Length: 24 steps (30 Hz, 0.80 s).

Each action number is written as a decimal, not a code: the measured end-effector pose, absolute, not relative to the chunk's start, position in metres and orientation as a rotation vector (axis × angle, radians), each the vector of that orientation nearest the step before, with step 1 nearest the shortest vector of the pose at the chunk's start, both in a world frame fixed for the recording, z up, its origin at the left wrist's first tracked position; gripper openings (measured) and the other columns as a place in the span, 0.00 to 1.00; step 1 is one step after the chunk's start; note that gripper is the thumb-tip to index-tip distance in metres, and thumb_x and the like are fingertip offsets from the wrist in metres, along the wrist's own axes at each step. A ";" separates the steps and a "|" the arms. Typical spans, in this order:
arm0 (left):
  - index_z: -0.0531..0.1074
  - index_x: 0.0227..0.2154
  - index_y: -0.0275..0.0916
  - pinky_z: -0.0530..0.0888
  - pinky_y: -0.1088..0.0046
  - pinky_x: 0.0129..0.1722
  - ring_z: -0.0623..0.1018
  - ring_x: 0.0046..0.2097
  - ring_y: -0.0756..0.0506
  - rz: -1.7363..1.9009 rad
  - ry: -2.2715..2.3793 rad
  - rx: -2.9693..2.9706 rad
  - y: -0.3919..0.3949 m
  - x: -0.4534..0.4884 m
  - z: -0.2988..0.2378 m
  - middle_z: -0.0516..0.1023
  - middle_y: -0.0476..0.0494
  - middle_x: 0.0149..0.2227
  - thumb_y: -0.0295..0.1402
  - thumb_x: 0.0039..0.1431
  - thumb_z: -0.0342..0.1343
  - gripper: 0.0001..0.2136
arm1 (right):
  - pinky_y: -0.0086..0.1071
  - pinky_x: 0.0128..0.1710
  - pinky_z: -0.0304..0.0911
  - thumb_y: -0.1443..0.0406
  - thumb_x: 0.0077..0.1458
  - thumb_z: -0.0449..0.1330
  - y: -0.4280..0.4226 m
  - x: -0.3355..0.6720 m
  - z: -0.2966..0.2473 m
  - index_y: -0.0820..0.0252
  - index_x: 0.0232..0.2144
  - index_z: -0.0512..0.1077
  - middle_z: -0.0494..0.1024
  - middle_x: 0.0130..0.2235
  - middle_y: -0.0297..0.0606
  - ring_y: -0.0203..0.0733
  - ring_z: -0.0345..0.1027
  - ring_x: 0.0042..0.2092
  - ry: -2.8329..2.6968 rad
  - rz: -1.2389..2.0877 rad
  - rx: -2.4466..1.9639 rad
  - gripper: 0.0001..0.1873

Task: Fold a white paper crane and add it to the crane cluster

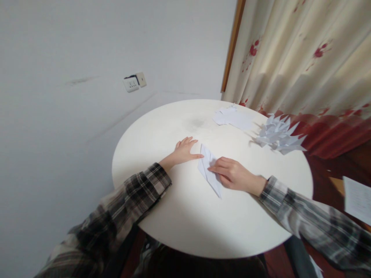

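A folded piece of white paper (209, 170), long and pointed, lies on the round white table (185, 216) in front of me. My left hand (184, 150) lies flat on the table with fingers stretched out, its fingertip touching the paper's left edge. My right hand (232, 173) rests on the paper's right side, fingers together and pressing it down. Both arms wear plaid sleeves.
A heap of folded white paper shapes (277, 136) sits at the table's far right edge, with flat white sheets (233, 117) behind it. A flowered curtain (304, 58) hangs at the right. A wall socket (134, 82) is on the grey wall. Another sheet (358, 199) lies off the table at right.
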State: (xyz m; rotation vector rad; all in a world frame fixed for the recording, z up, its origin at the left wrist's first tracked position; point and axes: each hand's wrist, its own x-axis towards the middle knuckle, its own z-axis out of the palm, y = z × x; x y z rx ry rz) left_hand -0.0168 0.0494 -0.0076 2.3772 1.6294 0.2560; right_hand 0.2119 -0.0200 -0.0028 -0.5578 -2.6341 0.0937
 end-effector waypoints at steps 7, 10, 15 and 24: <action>0.53 0.58 0.39 0.44 0.52 0.59 0.45 0.64 0.34 0.248 1.611 2.375 0.047 -0.015 -0.007 0.45 0.33 0.64 0.61 0.45 0.46 0.41 | 0.39 0.40 0.65 0.74 0.49 0.51 -0.020 0.209 -0.003 0.63 0.44 0.70 0.71 0.37 0.44 0.43 0.62 0.41 -2.626 0.131 -0.566 0.19; 0.53 0.58 0.39 0.44 0.52 0.59 0.45 0.64 0.35 0.244 1.605 2.379 0.048 -0.015 -0.007 0.45 0.33 0.64 0.60 0.47 0.45 0.40 | 0.39 0.40 0.65 0.75 0.49 0.51 -0.021 0.209 -0.002 0.64 0.44 0.70 0.71 0.38 0.44 0.43 0.62 0.41 -2.630 0.135 -0.567 0.19; 0.53 0.58 0.39 0.45 0.52 0.59 0.45 0.64 0.36 0.251 1.615 2.383 0.052 -0.015 -0.010 0.46 0.34 0.64 0.58 0.50 0.44 0.37 | 0.38 0.40 0.65 0.74 0.49 0.51 -0.021 0.208 -0.001 0.64 0.43 0.70 0.71 0.37 0.44 0.43 0.62 0.41 -2.643 0.122 -0.568 0.19; 0.53 0.58 0.39 0.45 0.53 0.59 0.46 0.64 0.37 0.258 1.632 2.398 0.055 -0.015 -0.011 0.47 0.35 0.64 0.56 0.53 0.43 0.34 | 0.39 0.39 0.65 0.74 0.49 0.50 -0.022 0.207 -0.001 0.64 0.43 0.70 0.71 0.37 0.44 0.44 0.62 0.40 -2.633 0.117 -0.564 0.19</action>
